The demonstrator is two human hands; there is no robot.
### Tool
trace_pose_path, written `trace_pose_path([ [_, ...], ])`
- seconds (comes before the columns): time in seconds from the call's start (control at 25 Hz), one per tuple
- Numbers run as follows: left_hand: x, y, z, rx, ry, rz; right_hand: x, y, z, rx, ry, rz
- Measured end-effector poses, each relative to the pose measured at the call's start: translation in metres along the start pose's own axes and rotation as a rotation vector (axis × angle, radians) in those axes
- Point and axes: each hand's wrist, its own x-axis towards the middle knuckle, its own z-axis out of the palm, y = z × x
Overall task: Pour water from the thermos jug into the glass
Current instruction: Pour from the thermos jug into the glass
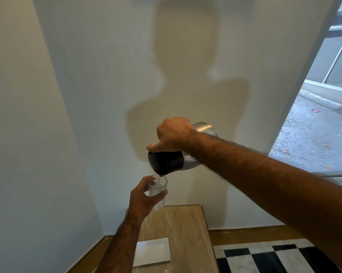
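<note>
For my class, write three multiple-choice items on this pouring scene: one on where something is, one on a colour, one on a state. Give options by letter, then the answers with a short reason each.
1. Where is the glass?
A. Standing on the table
B. Held in the air by the left hand
C. On the white plate

2. What colour is the top of the thermos jug?
A. Black
B. Green
C. Yellow

3. How is the jug held?
A. Upright
B. Lying on the floor
C. Tipped, spout down over the glass

Answers:
1 B: the left hand grips it above the table, apart from the white plate.
2 A: the lid end is black, the body steel.
3 C: the right hand tilts it, and water runs into the glass.
</note>
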Motion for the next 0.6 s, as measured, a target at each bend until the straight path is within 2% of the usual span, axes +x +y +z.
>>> trace_pose_path([
  [0.6, -0.0056, -0.0005, 0.0036, 0.032, 0.002, -0.007, -0.0060, -0.0004, 0.0015, 0.015, 0.016, -0.017],
])
